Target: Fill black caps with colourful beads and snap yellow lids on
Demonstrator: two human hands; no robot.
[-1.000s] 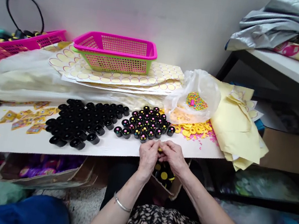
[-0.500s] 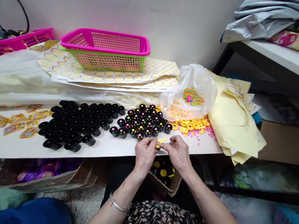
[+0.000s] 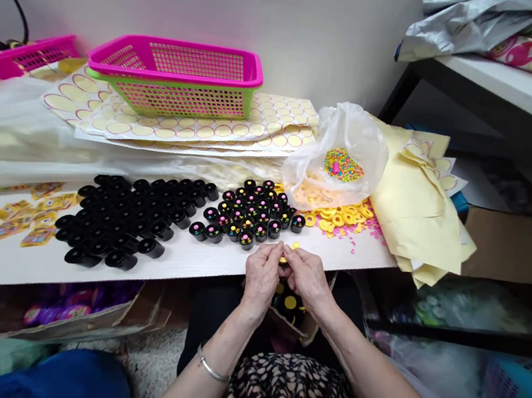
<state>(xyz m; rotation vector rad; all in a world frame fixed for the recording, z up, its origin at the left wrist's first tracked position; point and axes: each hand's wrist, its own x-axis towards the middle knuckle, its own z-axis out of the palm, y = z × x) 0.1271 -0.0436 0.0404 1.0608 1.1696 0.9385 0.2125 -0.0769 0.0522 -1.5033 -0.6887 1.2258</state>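
Observation:
Both hands meet at the table's front edge, fingertips pinched around a small black cup with a yellow top point(image 3: 283, 260), mostly covered by the fingers. My left hand point(image 3: 262, 271) grips its left side, and my right hand point(image 3: 307, 274) closes on it from the right. Just behind the fingers lie small yellow pieces point(image 3: 295, 245). Beyond them stands a cluster of black cups point(image 3: 245, 239) holding coloured beads and pink or yellow bits. Yellow rings point(image 3: 338, 218) and pink bits point(image 3: 366, 229) are heaped to the right.
Many plain black cups point(image 3: 111, 221) stand at left, near printed yellow packets point(image 3: 43, 217). A clear bag of coloured beads point(image 3: 378, 136) sits at the back right. A pink and green basket point(image 3: 174, 80) rests on printed sheets point(image 3: 278, 123). Below my hands is a box point(image 3: 309, 332) of black-and-yellow pieces.
My right hand has come in closer to my left, and the fingers now cover more of the cup. The view has shifted slightly.

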